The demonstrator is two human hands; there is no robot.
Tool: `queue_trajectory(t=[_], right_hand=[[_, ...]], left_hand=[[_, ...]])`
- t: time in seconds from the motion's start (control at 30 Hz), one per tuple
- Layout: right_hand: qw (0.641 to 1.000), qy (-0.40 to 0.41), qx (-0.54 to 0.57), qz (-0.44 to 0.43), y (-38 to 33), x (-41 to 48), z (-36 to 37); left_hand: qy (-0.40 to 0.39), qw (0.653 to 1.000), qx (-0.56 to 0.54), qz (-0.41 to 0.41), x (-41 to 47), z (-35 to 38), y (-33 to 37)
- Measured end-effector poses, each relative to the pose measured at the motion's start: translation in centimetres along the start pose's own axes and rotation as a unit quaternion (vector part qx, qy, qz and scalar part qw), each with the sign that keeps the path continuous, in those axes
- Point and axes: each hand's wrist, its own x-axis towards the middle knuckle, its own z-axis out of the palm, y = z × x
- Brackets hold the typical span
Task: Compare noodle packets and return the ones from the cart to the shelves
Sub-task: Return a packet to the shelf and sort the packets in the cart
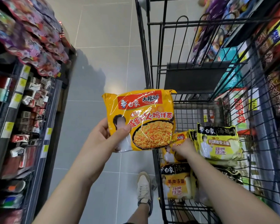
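My left hand (107, 138) grips the lower left corner of an orange-yellow noodle packet (145, 120) with a red brand band, held up over the aisle floor beside the black wire cart (171, 81). Inside the cart my right hand (183, 148) reaches down onto a second orange packet (171, 152), fingers curled at its top edge. To its right stand yellow-green packets (218, 143) with a black top band. A yellow packet (176, 181) with a black band lies nearer me in the basket.
Shelves of small boxes and purple bags (31, 38) line the left. More packets fill the shelves (268, 46) on the right, close against the cart. Grey floor tiles (103, 46) run ahead between them. My white shoe (144, 186) is beside the cart.
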Motion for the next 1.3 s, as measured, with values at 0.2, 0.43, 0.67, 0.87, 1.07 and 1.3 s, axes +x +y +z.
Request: queue_trajectory(t=[0.2,0.43,0.67,0.87,1.07,1.3], right_hand=[[1.0,0.015,-0.003,-0.006,0.8,-0.2,-0.1],[0.997,0.004,0.069,-0.025,0.9,-0.8,-0.5],[1.0,-0.001,0.029,0.002,3.6,5.2,2.7],[0.997,-0.001,0.063,0.038,0.4,1.5,1.7],[0.997,-0.009,0.055,0.05,0.2,1.4,1.4],[0.997,0.02,0.057,0.047,0.4,1.8,1.0]], left_hand=[[0.002,1.0,0.015,-0.011,-0.3,-0.6,-0.4],[0.007,1.0,0.007,-0.014,-0.1,0.2,-0.8],[-0.008,1.0,0.011,-0.013,-0.1,1.1,-0.7],[-0.013,1.0,0.011,-0.015,0.0,1.5,-0.7],[-0.011,1.0,0.01,-0.025,0.2,1.6,-0.9],[0.002,0.999,-0.005,-0.038,0.0,1.2,-1.0]])
